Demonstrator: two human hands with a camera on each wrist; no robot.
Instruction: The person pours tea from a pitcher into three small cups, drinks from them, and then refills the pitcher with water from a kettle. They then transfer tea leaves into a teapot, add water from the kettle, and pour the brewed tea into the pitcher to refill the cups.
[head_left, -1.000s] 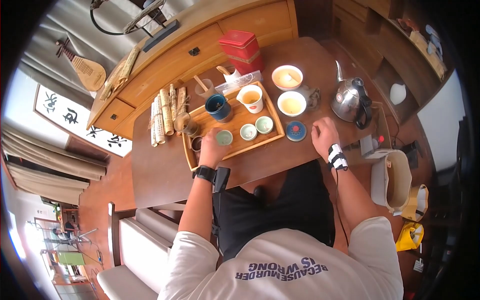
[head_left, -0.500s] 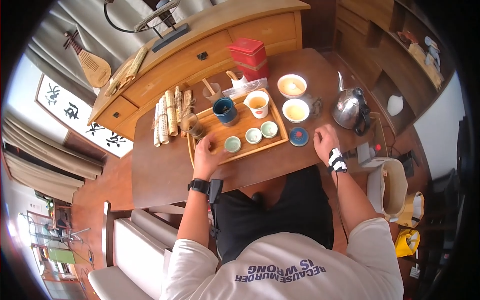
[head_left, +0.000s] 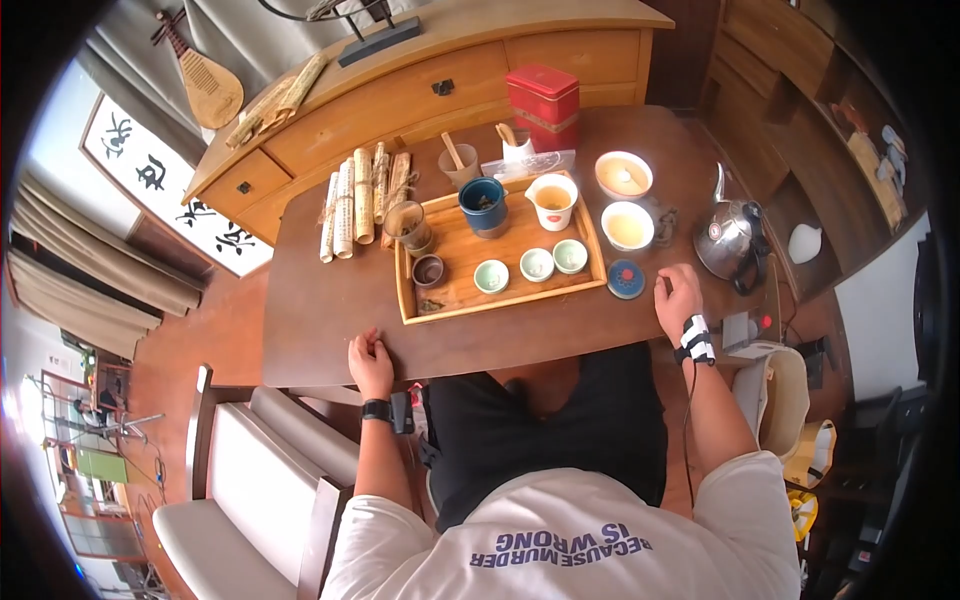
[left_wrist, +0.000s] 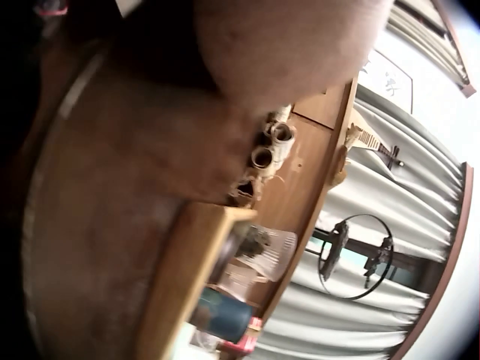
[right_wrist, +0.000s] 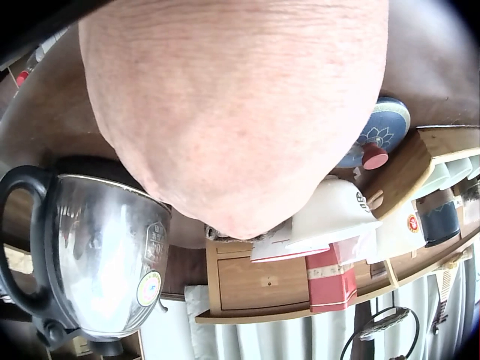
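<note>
The left hand point(head_left: 371, 364) rests at the table's front edge, left of the wooden tray point(head_left: 500, 298), with its fingers loosely curled and holding nothing. Beside the blue lid point(head_left: 626, 279), the right hand point(head_left: 679, 298) rests on the table, loosely curled and empty. On the tray stand three pale green cups, one of them at the left point(head_left: 491, 276), a dark small cup point(head_left: 428, 270), a blue cup point(head_left: 483, 206), a white pitcher point(head_left: 551, 201) of tea and a brownish glass point(head_left: 409, 227). In the right wrist view the hand point(right_wrist: 232, 112) hides part of the table.
Behind the lid are two bowls, the nearer one point(head_left: 628, 226) holding yellowish liquid. A steel kettle point(head_left: 729, 240) stands right of the right hand. Bamboo scrolls point(head_left: 364, 196) lie left of the tray; a red tin point(head_left: 543, 107) stands at the back.
From the cup at the tray's front left, the left hand has drawn back to the table edge, uncovering the dark cup. The right hand stays beside the lid. The head view has shifted.
</note>
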